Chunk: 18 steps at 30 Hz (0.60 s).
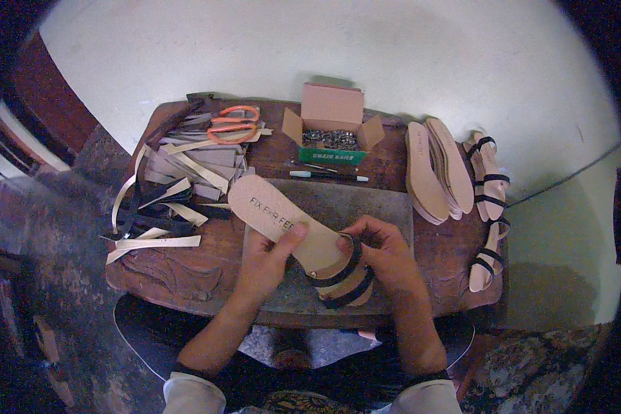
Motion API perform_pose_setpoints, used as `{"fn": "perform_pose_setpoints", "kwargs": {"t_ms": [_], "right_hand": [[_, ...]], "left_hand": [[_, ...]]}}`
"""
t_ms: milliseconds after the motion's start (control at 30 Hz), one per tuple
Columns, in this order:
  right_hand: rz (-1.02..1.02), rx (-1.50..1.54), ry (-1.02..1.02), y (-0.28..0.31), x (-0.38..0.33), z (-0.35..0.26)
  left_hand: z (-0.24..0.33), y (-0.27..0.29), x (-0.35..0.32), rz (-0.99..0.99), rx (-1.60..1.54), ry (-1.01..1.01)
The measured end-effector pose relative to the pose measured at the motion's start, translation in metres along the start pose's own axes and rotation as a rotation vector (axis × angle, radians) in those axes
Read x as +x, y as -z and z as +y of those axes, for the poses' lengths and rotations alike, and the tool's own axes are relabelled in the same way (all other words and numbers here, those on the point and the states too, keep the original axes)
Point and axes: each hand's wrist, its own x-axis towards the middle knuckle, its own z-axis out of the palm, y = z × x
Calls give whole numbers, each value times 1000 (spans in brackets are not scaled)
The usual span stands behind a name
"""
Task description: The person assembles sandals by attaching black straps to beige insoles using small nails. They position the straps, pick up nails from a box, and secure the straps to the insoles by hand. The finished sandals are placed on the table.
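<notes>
A tan sandal (319, 246) with two black straps across its toe end is held slantwise over the grey mat, its bare heel end pointing up and left. My left hand (272, 257) grips the sole around its middle, thumb on top and fingers hidden underneath. At the sandal's right edge, my right hand (379, 248) pinches the upper black strap (355, 255) where it meets the sole. Part of that strap end is hidden by the fingers.
On the carved wooden table (207, 265) lie a grey mat (393, 207), orange-handled scissors (234, 124), grey strips (200, 162), black and cream strips (165, 207), an open green box of nails (331, 141) and a pen (328, 176). Stacked soles (428, 172) and strapped sandals (490, 186) sit right.
</notes>
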Motion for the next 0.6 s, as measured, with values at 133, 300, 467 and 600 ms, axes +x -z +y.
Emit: {"fn": "perform_pose_setpoints", "kwargs": {"t_ms": [133, 300, 467, 600], "right_hand": [[87, -68, 136, 5, -1, -2], [162, -469, 475, 6, -6, -10], [108, -532, 524, 4, -16, -25], [70, -358, 393, 6, -21, -40]], "left_hand": [[3, 3, 3, 42, -70, 9], [-8, 8, 7, 37, -54, 34], [-4, 5, 4, 22, -206, 124], [-7, 10, 6, 63, -302, 99]]}}
